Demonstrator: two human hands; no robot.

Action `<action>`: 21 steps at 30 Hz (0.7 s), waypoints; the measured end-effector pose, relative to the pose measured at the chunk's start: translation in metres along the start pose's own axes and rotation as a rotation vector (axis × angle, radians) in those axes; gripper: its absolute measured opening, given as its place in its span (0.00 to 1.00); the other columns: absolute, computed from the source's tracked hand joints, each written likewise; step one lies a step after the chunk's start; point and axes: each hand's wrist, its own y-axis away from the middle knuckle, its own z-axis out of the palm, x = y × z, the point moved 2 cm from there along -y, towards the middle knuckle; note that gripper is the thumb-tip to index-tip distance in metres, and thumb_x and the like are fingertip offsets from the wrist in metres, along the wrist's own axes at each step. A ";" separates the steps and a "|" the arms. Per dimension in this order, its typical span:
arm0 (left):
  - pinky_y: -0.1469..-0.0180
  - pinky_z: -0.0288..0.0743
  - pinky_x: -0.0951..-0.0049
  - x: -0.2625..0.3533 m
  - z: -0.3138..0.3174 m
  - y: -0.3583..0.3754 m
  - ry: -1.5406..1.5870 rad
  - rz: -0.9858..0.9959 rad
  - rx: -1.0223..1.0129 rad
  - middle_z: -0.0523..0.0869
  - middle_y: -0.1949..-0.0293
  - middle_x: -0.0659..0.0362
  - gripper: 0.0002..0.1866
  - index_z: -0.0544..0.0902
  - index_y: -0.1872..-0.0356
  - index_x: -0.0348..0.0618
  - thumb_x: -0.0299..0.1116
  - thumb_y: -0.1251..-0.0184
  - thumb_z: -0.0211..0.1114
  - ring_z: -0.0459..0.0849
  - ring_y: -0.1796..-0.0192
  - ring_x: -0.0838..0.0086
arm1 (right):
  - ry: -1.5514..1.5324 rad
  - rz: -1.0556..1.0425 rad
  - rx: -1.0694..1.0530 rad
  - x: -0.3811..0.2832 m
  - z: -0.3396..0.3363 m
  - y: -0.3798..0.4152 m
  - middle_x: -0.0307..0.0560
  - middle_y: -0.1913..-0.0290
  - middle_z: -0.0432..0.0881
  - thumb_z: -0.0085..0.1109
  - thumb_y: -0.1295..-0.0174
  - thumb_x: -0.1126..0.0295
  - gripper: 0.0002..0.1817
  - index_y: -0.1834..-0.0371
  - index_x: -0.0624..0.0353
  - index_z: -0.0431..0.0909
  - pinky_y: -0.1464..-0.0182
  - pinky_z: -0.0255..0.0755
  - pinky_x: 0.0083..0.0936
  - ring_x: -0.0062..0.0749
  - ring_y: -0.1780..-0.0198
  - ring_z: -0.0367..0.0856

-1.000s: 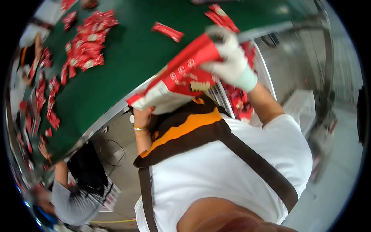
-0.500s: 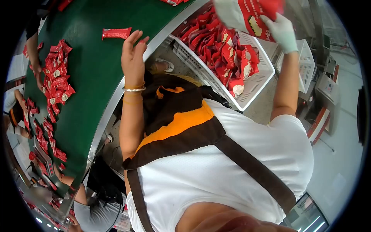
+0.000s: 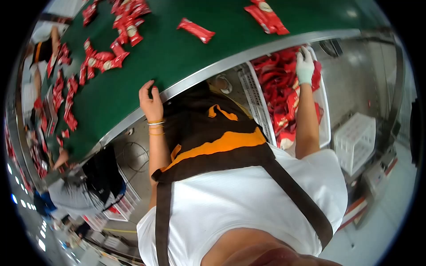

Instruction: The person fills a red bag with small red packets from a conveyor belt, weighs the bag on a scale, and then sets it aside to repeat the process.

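My left hand (image 3: 151, 103) is bare, with bands at the wrist. It is over the metal edge of the green conveyor belt, fingers loosely bent and apart, holding nothing. My right hand (image 3: 305, 69), in a pale glove, is at the far end of a white plastic basket (image 3: 326, 119). Its fingers are slightly apart over red packaging bags (image 3: 279, 84) piled inside; no bag is visibly gripped. Beyond my left hand a single red packet (image 3: 196, 30) lies on the belt. More red packets (image 3: 267, 17) lie together farther right.
Piles of red packets (image 3: 104, 60) cover the left part of the green belt (image 3: 164, 57), bordered by a metal rail (image 3: 230, 60). Another white basket (image 3: 355, 139) stands on the floor at right. A person in grey (image 3: 73, 195) is at lower left, and other people's arms reach in beyond.
My right hand has come down to the basket and the red-and-white bag it held has left its grip. My left hand stays near the belt edge. The view has swung round.
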 end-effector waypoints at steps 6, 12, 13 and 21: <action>0.31 0.63 0.50 -0.029 -0.024 0.014 -0.384 0.189 0.069 0.78 0.41 0.47 0.16 0.82 0.48 0.41 0.31 0.36 0.62 0.72 0.34 0.48 | 0.062 -0.502 -0.113 -0.181 0.103 0.042 0.52 0.41 0.79 0.65 0.39 0.66 0.22 0.41 0.54 0.79 0.34 0.68 0.37 0.44 0.38 0.76; 0.27 0.57 0.47 -0.023 -0.019 0.019 -0.499 0.179 0.092 0.76 0.37 0.51 0.21 0.80 0.43 0.44 0.34 0.37 0.64 0.70 0.30 0.52 | 0.260 -0.722 -0.424 -0.219 0.236 0.056 0.57 0.37 0.74 0.65 0.41 0.62 0.31 0.32 0.41 0.71 0.36 0.66 0.47 0.57 0.37 0.71; 0.27 0.57 0.47 -0.019 -0.021 0.019 -0.496 0.159 0.062 0.75 0.36 0.50 0.22 0.79 0.42 0.43 0.34 0.37 0.64 0.69 0.30 0.52 | 0.304 -0.754 -0.443 -0.222 0.247 0.055 0.54 0.39 0.76 0.63 0.40 0.64 0.29 0.33 0.39 0.72 0.37 0.67 0.48 0.55 0.39 0.73; 0.29 0.61 0.53 -0.025 -0.065 -0.013 -0.174 0.007 0.230 0.67 0.31 0.43 0.31 0.72 0.33 0.40 0.34 0.39 0.68 0.66 0.29 0.47 | 0.447 -0.687 -0.078 -0.238 0.211 -0.008 0.55 0.41 0.78 0.61 0.39 0.63 0.24 0.38 0.44 0.77 0.44 0.71 0.47 0.55 0.44 0.77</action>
